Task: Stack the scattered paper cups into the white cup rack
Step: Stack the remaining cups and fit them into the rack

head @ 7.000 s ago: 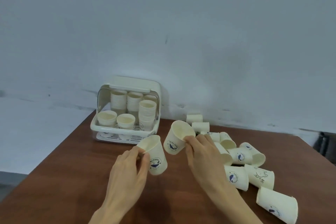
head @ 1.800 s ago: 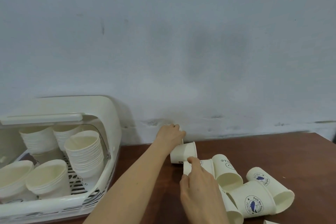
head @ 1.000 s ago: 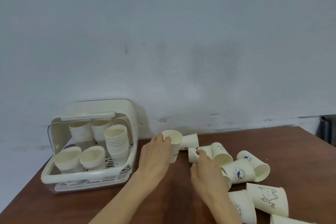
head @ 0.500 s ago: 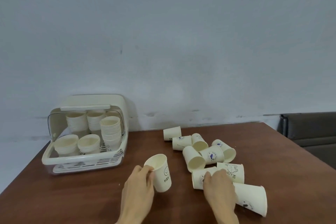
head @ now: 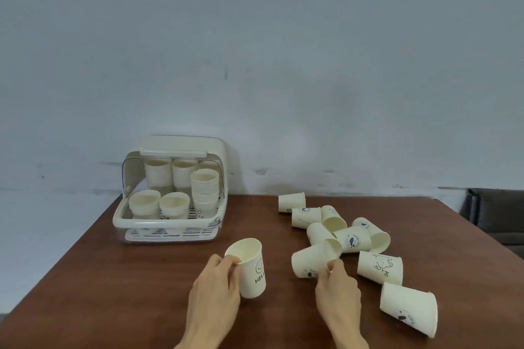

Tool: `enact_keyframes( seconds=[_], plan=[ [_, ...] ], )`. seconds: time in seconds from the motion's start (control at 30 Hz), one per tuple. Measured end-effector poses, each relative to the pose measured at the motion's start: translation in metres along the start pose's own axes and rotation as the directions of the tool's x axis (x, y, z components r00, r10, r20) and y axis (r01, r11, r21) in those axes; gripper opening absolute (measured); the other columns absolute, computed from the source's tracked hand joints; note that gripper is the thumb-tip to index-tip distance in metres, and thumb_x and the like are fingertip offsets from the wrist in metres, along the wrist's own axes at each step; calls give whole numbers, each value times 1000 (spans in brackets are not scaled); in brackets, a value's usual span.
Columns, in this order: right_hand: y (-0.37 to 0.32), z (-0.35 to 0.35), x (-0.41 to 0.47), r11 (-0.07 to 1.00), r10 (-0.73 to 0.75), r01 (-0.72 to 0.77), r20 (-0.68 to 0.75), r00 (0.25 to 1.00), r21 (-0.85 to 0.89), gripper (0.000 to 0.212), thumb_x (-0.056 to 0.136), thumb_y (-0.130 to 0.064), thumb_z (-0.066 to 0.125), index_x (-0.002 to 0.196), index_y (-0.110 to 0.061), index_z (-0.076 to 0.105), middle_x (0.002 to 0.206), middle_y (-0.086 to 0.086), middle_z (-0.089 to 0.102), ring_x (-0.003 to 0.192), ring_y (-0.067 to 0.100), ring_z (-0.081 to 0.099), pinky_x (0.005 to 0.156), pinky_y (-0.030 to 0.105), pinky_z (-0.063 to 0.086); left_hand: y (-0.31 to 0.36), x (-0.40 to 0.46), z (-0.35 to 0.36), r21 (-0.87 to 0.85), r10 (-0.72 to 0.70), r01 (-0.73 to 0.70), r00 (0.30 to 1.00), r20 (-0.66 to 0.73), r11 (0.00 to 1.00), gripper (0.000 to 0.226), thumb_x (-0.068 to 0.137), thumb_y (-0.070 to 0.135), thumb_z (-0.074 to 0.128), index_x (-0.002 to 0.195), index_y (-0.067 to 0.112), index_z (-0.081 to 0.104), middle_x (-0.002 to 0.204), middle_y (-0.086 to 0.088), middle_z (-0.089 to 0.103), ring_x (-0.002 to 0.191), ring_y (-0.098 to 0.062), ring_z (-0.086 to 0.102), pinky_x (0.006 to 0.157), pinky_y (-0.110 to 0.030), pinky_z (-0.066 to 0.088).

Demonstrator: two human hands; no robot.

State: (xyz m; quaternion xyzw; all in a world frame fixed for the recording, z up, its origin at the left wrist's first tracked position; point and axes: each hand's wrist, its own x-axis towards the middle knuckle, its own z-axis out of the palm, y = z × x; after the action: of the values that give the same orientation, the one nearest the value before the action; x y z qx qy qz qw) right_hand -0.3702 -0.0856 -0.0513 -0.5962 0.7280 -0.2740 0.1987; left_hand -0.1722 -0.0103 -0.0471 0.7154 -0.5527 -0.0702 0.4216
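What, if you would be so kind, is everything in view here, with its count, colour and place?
Cup rack: one, white with its clear lid raised, far left of the table by the wall.
Stacked cups: at least five stacks, cream, inside the rack.
HELLO cup: one, cream, roughly upright in the left hand's grip.
Tilted cup: one, cream, on its side, rim pinched by the right hand.
Scattered cups: eight, cream with prints, lying right of centre on the table.
Table: one, brown wood.
Wall: grey-white, behind.
Dark seat: one, far right edge.
Left hand: near centre.
Right hand: beside it.
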Motion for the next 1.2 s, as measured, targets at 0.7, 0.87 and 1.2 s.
enact_keyframes(
  seconds=[0.7, 0.87, 1.2],
  plan=[
    [-95, 67, -45, 786, -617, 617, 91, 782, 30, 7, 96, -30, 48, 100, -30, 54, 95, -7, 68, 89, 14, 63, 73, 32, 48, -63, -11, -51, 18, -131, 136, 978, -165, 991, 10, 91, 31, 58, 95, 39, 60, 85, 17, 47, 71, -9, 55, 67, -27, 47],
    [-126, 74, -41, 702, -700, 711, 144, 699, -37, 13, 98, -28, 41, 98, -26, 53, 88, -4, 65, 82, 18, 60, 69, 34, 45, -72, -6, -64, 6, -150, 155, 965, -216, 988, 9, 92, 32, 56, 97, 37, 61, 86, 16, 47, 75, -8, 56, 68, -32, 49],
    [-216, 86, -13, 570, -818, 820, 56, 572, -50, 21, 99, -29, 41, 100, -21, 60, 86, -1, 64, 79, 21, 58, 68, 38, 47, -83, -9, -78, -23, -192, 192, 947, -257, 981, 10, 90, 30, 59, 95, 38, 61, 85, 17, 47, 73, -5, 55, 66, -24, 47]
  ],
)
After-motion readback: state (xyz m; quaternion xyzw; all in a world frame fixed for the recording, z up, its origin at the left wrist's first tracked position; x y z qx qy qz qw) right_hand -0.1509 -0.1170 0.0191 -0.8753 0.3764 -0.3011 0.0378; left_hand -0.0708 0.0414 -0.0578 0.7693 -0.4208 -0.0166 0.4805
